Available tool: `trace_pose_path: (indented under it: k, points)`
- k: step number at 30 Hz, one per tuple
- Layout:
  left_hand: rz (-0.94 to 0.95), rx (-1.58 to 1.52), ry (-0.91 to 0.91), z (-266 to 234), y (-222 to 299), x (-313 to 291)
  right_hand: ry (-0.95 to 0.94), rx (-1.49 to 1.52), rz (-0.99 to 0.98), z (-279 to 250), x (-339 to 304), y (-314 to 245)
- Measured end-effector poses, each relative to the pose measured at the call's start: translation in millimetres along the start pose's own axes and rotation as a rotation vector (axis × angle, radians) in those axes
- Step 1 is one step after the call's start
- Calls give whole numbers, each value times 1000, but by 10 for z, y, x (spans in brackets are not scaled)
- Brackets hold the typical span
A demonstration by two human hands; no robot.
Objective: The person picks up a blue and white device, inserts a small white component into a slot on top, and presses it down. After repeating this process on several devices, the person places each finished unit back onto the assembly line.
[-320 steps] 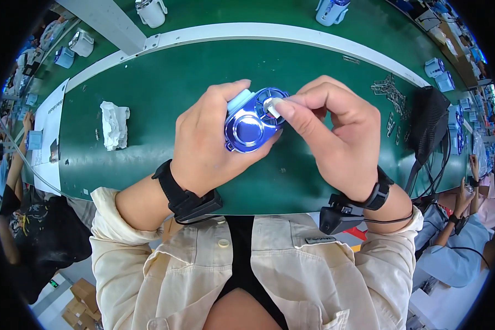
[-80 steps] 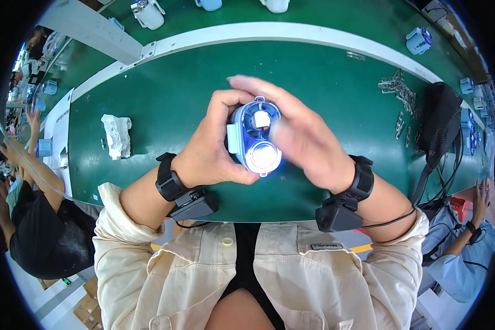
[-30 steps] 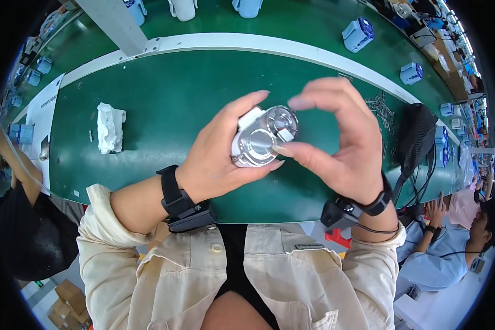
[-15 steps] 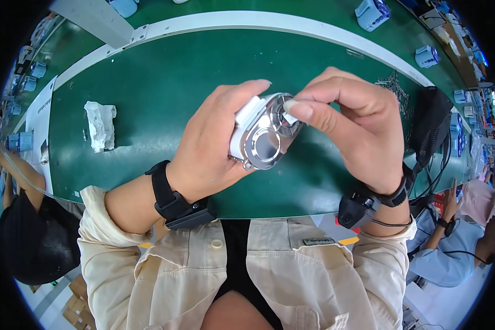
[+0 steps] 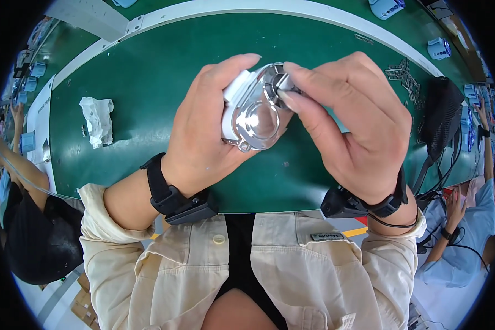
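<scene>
I see the left hand (image 5: 195, 124) wrapped tight around a shiny silver and white gadget (image 5: 258, 122), up over the green counter (image 5: 159, 66). The right hand (image 5: 363, 115) has its thumb and a finger touching the round part at the gadget's far end. I can't tell if they pinch anything. Crumpled white paper (image 5: 98, 122) lies to the left, and a black bag (image 5: 441, 113) to the right.
</scene>
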State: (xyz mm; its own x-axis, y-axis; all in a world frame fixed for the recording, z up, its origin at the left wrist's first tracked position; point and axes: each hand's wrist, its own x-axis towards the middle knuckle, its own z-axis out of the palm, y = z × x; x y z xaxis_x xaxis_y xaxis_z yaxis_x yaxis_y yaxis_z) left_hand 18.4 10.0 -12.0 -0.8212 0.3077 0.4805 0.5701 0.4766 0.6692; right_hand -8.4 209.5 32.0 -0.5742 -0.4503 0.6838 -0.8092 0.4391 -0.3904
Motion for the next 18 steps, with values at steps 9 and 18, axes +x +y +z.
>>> trace_pose_path:
  k: [9, 18]
  points:
    - [12, 71, 17, -9, 6, -7, -35, -38, 51, 5, -17, -55]
    - [36, 209, -55, -25, 17, 34, -149, -219, 90, 113, -90, -169]
